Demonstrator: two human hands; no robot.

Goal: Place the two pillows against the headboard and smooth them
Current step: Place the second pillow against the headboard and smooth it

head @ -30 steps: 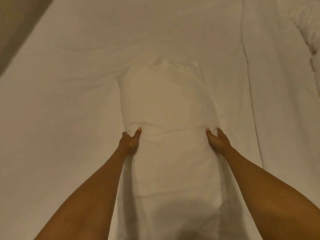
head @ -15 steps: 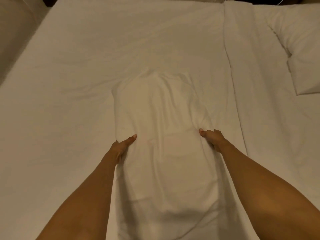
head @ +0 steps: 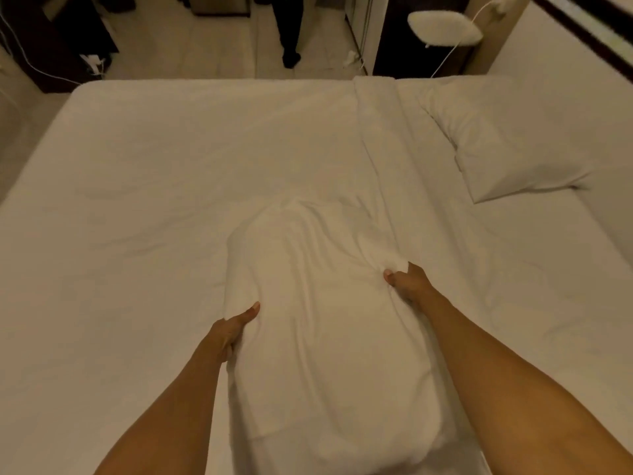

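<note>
A white pillow (head: 325, 320) lies lengthwise in front of me on the white bed (head: 154, 207). My left hand (head: 233, 332) grips its left edge, thumb on top. My right hand (head: 407, 282) pinches a bunch of the pillowcase on its right side, a little farther away. A second white pillow (head: 507, 145) lies at the right of the bed, against the pale surface along that side (head: 561, 63). Wrinkles run along the held pillow's far half.
A folded white cover (head: 380, 138) runs as a strip between the two pillows. Beyond the bed's far edge are a tiled floor (head: 205, 53), dark furniture (head: 61, 39) with cables, a person's dark legs (head: 291, 32), and a white lamp (head: 445, 29).
The view has tilted up, so the bed's far edge and the room appear. My left hand has slid back along the pillow's edge; my right hand now bunches the fabric.
</note>
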